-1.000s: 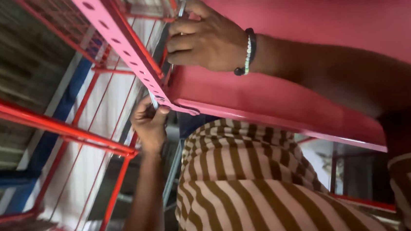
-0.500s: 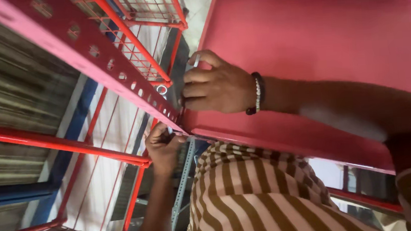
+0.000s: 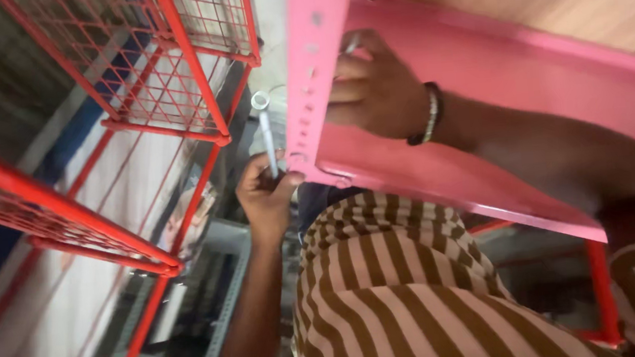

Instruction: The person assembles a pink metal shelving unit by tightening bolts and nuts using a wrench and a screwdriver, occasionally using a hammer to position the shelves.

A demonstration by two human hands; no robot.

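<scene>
My left hand (image 3: 266, 194) grips a slim silver wrench (image 3: 267, 133) whose ring end points up, beside the lower end of a pink perforated upright (image 3: 308, 73). On the other side of that upright, my right hand (image 3: 371, 95), with a beaded bracelet on its wrist, presses against the corner of a pink metal shelf panel (image 3: 525, 132). Its fingers are closed on a small metal piece (image 3: 352, 45) that is mostly hidden. The two hands work on either side of the same corner joint.
Red wire-mesh rack frames (image 3: 173, 69) stand to the left, with a red bar (image 3: 63, 213) crossing low left. A grey slotted metal frame (image 3: 222, 314) lies below. My brown-and-cream striped shirt (image 3: 402, 300) fills the bottom. A wooden surface (image 3: 545, 2) is at upper right.
The view has swung, so the pink upright now runs nearly vertical. The silver wrench now shows clearly in my left hand. Both hands stay at the same corner.
</scene>
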